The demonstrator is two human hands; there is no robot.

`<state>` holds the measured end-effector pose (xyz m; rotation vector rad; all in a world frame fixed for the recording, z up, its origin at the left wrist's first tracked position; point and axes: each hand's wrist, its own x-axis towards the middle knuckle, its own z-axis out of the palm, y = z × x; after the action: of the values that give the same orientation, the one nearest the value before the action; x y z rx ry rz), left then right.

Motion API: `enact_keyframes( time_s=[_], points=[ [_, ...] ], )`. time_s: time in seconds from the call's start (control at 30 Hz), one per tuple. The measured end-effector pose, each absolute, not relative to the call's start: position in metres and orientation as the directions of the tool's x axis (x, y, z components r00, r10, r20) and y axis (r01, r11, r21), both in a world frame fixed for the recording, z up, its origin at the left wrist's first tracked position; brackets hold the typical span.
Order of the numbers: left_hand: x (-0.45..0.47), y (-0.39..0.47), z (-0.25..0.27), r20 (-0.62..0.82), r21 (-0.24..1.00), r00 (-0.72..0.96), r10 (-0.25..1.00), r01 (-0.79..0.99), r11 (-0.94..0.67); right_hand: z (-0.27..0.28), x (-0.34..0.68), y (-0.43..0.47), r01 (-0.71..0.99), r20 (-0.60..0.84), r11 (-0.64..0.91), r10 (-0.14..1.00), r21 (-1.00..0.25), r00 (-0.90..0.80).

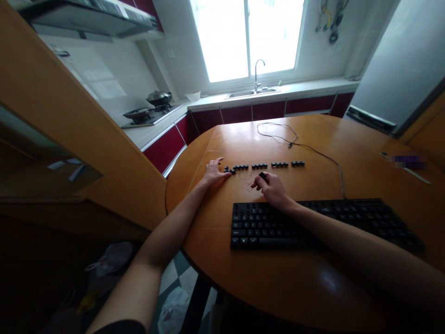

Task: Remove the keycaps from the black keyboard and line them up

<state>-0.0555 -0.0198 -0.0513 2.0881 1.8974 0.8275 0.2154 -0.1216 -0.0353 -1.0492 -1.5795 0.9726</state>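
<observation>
- At far left we note a lidded pot [159,98] on the stove, well apart from the work.
- We find the left hand [212,172] flat and low over the wooden surface [205,239], fingers spread. Its grip is loosely open and has hold of nothing that we can see; the thumb tip lies at the leftmost key cluster [229,171], apparently touching it.
- From that cluster, we record a row of small black key groups [259,165] running rightward in short sets with gaps between. The row's long axis lies left to right, roughly parallel to the keyboard's.
- We observe the right hand [274,190] just on the near side of the row, its grip closed, thumb against fingers, on a small dark piece [263,176]. From this grip the row lies just beyond, and the leftmost cluster lies to the left. The left hand is the nearer to that cluster; the right is nearer to the middle groups.
- We locate the black keyboard [274,228] nearest the person, partly under the right forearm.
- We trace its cable [321,152] from the far edge to a loose loop.
</observation>
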Motion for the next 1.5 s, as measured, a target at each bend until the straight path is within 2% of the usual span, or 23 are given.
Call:
enact_keyframes(
  time_s=[0.23, 0.47, 0.83, 1.1, 1.5],
  points=[
    [-0.053, -0.018, -0.056, 0.259, 0.478, 0.008, 0.966, 0.868, -0.135, -0.035, 0.215, -0.122, 0.165, 0.286, 0.312, 0.945, -0.936, -0.161],
    [-0.042, -0.02, -0.059, 0.248, 0.446, -0.08, 0.965, 0.894, -0.04, -0.036, 0.215, -0.121, 0.165, 0.284, 0.31, 0.945, -0.936, -0.165],
    [-0.042, -0.021, -0.058, 0.25, 0.455, -0.074, 0.966, 0.889, -0.049, -0.037, 0.216, -0.122, 0.181, 0.29, 0.319, 0.942, -0.93, -0.168],
    [-0.055, -0.02, -0.052, 0.195, 0.513, -0.029, 0.98, 0.855, -0.077, -0.033, 0.216, -0.123, 0.199, 0.286, 0.318, 0.942, -0.927, -0.173],
    [-0.052, -0.02, -0.053, 0.193, 0.497, -0.047, 0.98, 0.866, -0.056, -0.036, 0.216, -0.122, 0.194, 0.294, 0.324, 0.941, -0.926, -0.169]
  ],
)
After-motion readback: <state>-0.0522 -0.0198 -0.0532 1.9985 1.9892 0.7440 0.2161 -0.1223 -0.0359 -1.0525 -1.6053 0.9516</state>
